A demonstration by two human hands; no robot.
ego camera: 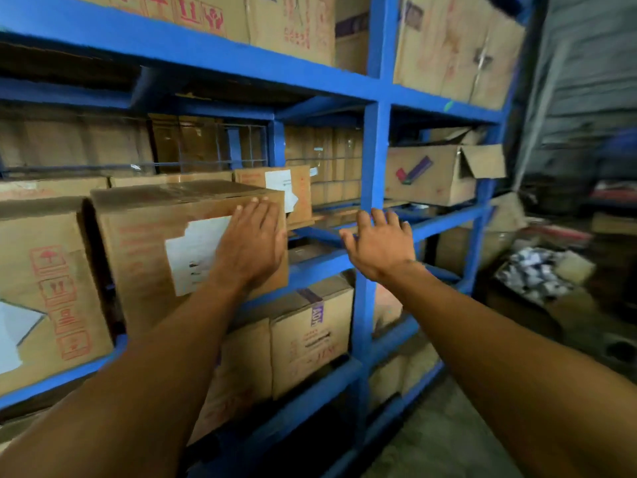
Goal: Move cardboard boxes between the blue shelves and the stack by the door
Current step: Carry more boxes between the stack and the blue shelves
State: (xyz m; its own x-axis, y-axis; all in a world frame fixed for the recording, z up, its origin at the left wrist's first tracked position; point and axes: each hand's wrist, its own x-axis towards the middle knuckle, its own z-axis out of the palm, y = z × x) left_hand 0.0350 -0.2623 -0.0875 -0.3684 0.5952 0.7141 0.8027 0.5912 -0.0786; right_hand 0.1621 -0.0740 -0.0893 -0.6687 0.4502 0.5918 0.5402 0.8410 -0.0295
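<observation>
Left hand (253, 243) flat on box (165, 243) front, steadying it on blue shelf (374, 160); right hand (379, 246) spread, empty, reaching toward box's right side.

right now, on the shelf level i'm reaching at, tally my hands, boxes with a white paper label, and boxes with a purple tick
hands: 2
boxes with a white paper label: 3
boxes with a purple tick: 1
total: 6
</observation>
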